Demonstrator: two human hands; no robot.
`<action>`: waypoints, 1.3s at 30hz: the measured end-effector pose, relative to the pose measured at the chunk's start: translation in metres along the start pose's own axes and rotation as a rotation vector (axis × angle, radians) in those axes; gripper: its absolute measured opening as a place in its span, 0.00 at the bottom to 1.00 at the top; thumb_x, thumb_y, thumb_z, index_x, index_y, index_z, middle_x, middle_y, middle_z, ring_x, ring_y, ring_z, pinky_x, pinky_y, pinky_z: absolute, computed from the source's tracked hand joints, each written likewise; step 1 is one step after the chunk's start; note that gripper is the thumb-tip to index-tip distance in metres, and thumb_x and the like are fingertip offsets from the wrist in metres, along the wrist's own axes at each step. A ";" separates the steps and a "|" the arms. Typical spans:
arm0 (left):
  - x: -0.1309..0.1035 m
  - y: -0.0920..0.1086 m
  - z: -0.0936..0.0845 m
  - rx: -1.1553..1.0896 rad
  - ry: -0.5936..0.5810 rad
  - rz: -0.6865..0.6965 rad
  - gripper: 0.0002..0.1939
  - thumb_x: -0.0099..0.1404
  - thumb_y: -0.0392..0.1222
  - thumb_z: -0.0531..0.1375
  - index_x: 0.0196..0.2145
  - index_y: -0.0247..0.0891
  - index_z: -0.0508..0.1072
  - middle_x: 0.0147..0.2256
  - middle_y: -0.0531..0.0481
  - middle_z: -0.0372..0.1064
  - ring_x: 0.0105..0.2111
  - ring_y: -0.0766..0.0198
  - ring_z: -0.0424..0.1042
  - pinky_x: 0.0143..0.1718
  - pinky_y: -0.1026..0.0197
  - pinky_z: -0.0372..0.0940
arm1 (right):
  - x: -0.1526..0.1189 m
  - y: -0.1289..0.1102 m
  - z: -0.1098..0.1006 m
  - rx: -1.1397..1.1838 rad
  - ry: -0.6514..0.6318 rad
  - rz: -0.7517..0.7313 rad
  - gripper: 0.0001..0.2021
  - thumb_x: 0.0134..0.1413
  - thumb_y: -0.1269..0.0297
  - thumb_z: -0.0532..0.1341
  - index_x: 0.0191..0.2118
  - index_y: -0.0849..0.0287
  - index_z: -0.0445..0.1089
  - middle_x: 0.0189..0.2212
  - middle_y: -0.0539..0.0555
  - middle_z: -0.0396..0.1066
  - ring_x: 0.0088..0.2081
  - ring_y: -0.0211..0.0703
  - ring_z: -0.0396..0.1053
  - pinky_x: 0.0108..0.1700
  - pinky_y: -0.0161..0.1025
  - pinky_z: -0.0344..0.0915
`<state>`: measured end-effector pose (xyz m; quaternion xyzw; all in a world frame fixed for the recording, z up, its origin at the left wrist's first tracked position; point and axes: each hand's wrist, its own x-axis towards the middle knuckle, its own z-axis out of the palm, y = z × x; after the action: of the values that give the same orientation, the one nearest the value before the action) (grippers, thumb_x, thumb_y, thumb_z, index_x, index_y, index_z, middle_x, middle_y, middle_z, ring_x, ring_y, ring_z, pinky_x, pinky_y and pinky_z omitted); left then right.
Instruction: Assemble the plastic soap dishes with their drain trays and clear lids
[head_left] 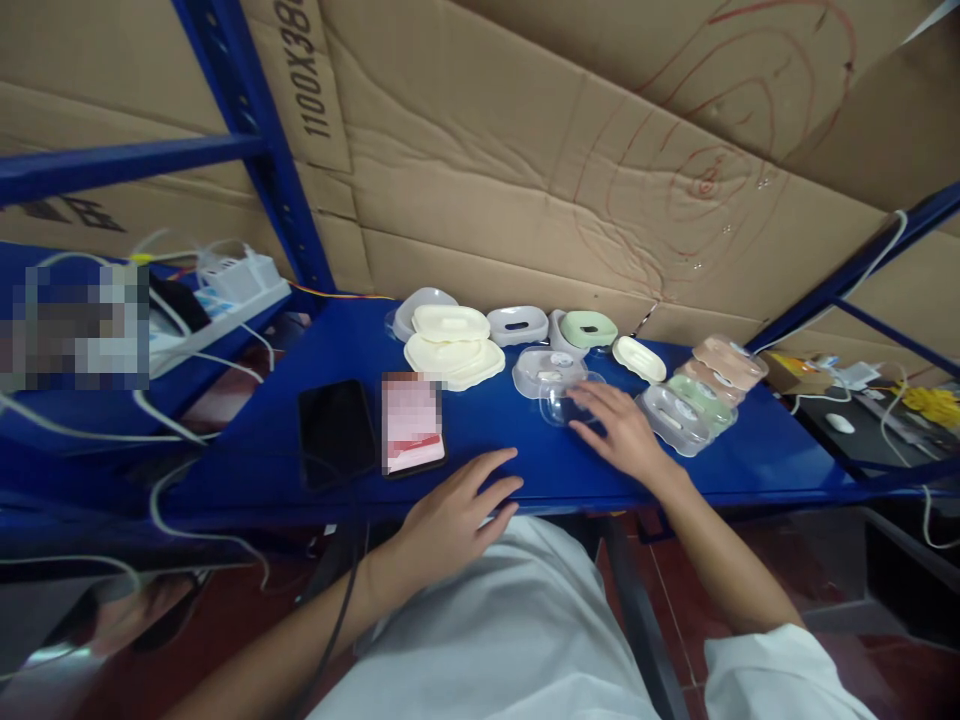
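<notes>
My right hand [619, 430] rests its fingertips on a clear plastic lid [556, 408]; thumb and fingers are stretched apart around its near right side. Just behind the lid sits a grey soap box [541, 368] with a transparent cover. My left hand [466, 508] hovers at the table's front edge, fingers spread and holding nothing. To its upper left lie a phone with a lit pink screen [412, 425] and a dark phone [336, 432]. Cream soap box parts [452, 350] are stacked behind them.
Along the back of the blue table [502, 470] stand a grey tray [517, 326], a green tray [589, 329] and a cream tray [639, 358]. Covered soap boxes [686, 412] are lined up at the right. Blue rack posts [247, 130] and cardboard [480, 160] enclose the table. A power strip [225, 305] with cables lies left.
</notes>
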<state>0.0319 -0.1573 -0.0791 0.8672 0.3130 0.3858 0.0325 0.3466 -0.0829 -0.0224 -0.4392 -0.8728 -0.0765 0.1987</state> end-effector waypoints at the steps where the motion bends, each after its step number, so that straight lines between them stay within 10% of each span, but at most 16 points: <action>1: 0.000 0.000 0.000 0.002 -0.002 0.001 0.12 0.77 0.39 0.59 0.53 0.37 0.78 0.62 0.38 0.71 0.58 0.52 0.76 0.60 0.51 0.75 | -0.002 -0.010 0.003 -0.013 -0.004 -0.027 0.22 0.74 0.56 0.58 0.69 0.50 0.67 0.67 0.59 0.69 0.68 0.58 0.66 0.67 0.60 0.66; 9: -0.002 -0.003 0.004 -0.002 -0.015 -0.001 0.13 0.76 0.38 0.59 0.55 0.37 0.77 0.63 0.37 0.69 0.60 0.52 0.74 0.61 0.51 0.73 | -0.013 -0.051 0.004 0.122 -0.172 -0.146 0.24 0.75 0.55 0.58 0.70 0.50 0.64 0.66 0.60 0.70 0.67 0.55 0.67 0.66 0.57 0.66; 16: 0.002 -0.003 0.001 0.160 -0.274 0.125 0.36 0.74 0.56 0.63 0.74 0.51 0.59 0.76 0.41 0.50 0.74 0.40 0.53 0.73 0.23 0.44 | 0.050 0.028 0.001 0.042 -0.118 -0.009 0.33 0.70 0.53 0.63 0.75 0.49 0.57 0.74 0.60 0.57 0.75 0.62 0.52 0.73 0.67 0.53; 21: 0.000 -0.003 0.000 0.175 -0.321 0.087 0.38 0.74 0.60 0.61 0.75 0.50 0.57 0.73 0.40 0.56 0.73 0.43 0.58 0.74 0.27 0.41 | 0.075 0.054 0.021 0.059 -0.264 -0.013 0.42 0.62 0.52 0.71 0.76 0.50 0.56 0.73 0.63 0.58 0.73 0.63 0.57 0.71 0.64 0.59; 29: -0.002 -0.007 0.000 0.209 -0.295 0.105 0.39 0.73 0.54 0.64 0.75 0.49 0.55 0.73 0.41 0.56 0.72 0.44 0.59 0.73 0.32 0.51 | 0.016 0.045 -0.008 -0.078 0.091 0.057 0.31 0.69 0.47 0.62 0.73 0.48 0.63 0.71 0.60 0.64 0.72 0.60 0.60 0.72 0.61 0.60; 34: -0.003 -0.007 0.004 0.240 -0.278 0.114 0.38 0.75 0.53 0.62 0.76 0.50 0.54 0.73 0.43 0.56 0.71 0.45 0.60 0.72 0.35 0.56 | -0.044 0.112 -0.054 -0.300 0.362 0.305 0.31 0.69 0.45 0.61 0.71 0.53 0.66 0.67 0.64 0.67 0.69 0.62 0.64 0.70 0.61 0.62; 39: -0.002 -0.007 0.004 0.233 -0.272 0.103 0.37 0.75 0.52 0.62 0.76 0.49 0.55 0.73 0.43 0.57 0.71 0.45 0.61 0.71 0.36 0.59 | -0.095 0.179 -0.068 -0.467 0.374 0.435 0.27 0.70 0.49 0.59 0.66 0.58 0.71 0.63 0.69 0.71 0.64 0.64 0.67 0.67 0.61 0.64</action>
<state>0.0300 -0.1526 -0.0852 0.9242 0.3036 0.2273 -0.0457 0.5588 -0.0662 -0.0069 -0.6265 -0.6666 -0.3083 0.2609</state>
